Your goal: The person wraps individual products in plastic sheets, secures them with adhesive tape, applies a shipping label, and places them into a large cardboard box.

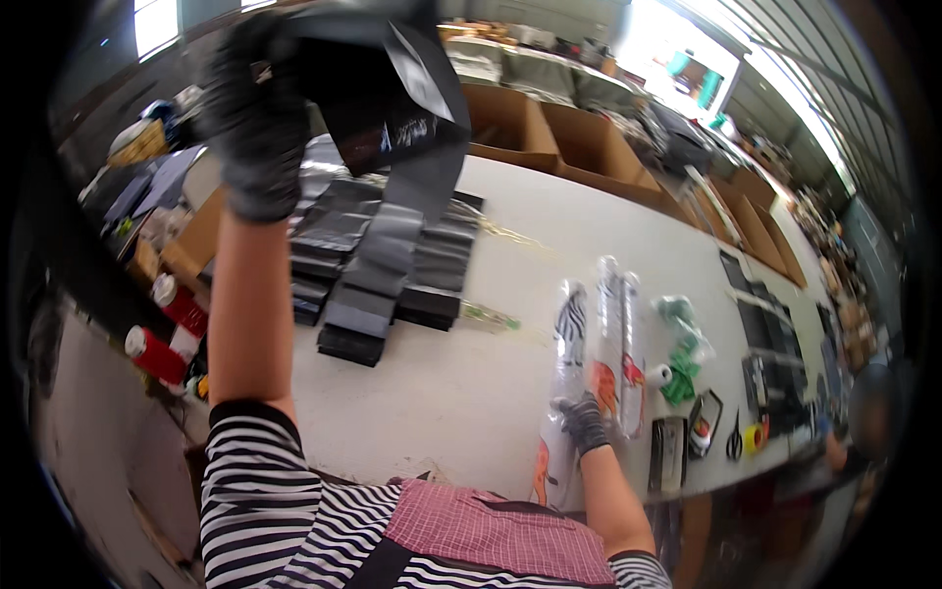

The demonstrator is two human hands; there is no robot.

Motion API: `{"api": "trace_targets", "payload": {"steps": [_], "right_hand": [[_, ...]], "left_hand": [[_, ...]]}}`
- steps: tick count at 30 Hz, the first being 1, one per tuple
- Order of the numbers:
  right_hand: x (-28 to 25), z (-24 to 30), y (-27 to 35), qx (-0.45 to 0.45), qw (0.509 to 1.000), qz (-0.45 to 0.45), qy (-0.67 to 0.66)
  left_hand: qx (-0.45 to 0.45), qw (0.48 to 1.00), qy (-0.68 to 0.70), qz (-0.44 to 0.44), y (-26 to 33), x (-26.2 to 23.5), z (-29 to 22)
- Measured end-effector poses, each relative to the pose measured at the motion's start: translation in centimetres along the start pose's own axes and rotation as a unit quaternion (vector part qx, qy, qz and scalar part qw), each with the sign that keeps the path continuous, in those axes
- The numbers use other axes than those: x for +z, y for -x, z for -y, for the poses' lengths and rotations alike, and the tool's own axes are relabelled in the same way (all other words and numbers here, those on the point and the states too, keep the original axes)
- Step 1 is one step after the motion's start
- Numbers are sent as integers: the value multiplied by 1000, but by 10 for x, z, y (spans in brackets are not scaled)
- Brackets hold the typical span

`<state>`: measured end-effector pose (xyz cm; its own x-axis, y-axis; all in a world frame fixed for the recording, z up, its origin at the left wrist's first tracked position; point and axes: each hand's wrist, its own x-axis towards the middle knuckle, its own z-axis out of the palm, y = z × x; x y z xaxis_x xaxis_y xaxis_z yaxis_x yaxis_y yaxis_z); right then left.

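My left hand [257,137], in a dark grey knitted glove, is raised high at the upper left. Its fingers are closed on the edge of a black plastic bag [365,93], whose mouth gapes and whose length hangs toward the table. Below it lie stacks of flat black plastic bags [368,265]. Low on the right, my gloved right hand [584,422] grips the lower part of a clear-wrapped roll [569,339] with zebra stripes. Two similar wrapped rolls [607,324] with printed pictures lie just to its right.
Cardboard boxes [603,147] line the table's far side. Right of the rolls are green plastic [680,378], black trays [669,452], scissors [734,438] and yellow tape [754,438]. More black bags [765,319] lie farther right, near another person [873,412]. Red-and-white containers [155,355] stand left of the white table [432,393].
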<state>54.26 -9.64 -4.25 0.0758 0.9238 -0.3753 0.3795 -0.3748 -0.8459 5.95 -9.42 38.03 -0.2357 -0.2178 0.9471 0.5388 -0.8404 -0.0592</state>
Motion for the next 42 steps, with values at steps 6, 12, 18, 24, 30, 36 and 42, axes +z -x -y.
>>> {"api": "trace_targets", "payload": {"steps": [6, 12, 18, 24, 30, 36, 42], "right_hand": [[-61, 39, 99, -71, 997, -30, -8], [-88, 10, 150, -89, 992, -16, 88], [-82, -55, 190, -169, 973, -24, 158], [-61, -67, 209, -188, 976, 55, 91], [-49, -114, 210, -175, 960, 54, 212], [-48, -109, 210, -116, 945, 53, 300], [-63, -79, 208, -52, 927, 124, 351]], "left_hand": [[13, 877, -347, 333, 87, 44, -88], [-148, 672, -239, 685, 340, 70, -98], [-270, 547, -130, 782, 506, 64, -168], [-817, 347, 365, 281, 594, 38, -175], [-788, 337, 398, 327, 592, 32, -134], [-831, 391, 82, 387, 541, 41, -128], [-541, 629, -9, 558, 488, 70, -168]]}}
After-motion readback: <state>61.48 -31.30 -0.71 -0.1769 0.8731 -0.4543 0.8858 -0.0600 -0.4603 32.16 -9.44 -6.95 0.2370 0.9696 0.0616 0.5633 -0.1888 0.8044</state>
